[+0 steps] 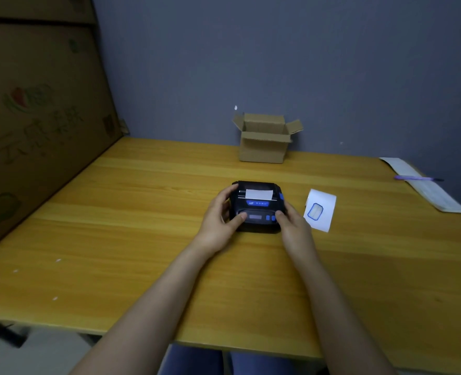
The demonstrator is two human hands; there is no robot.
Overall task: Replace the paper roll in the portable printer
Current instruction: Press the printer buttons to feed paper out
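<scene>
The printer (256, 205) lay on the table (142, 212), its lid closed, a paper tab showing from its slot. The left hand (218, 217) and right hand (291, 223) gripped its sides. A paper roll (320, 209) stood just right of the printer; whether it was the new one or the old one, I could not tell.

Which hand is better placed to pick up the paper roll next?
Right. The right hand rests on the printer's side nearest the paper roll; the left hand is across it.
</scene>
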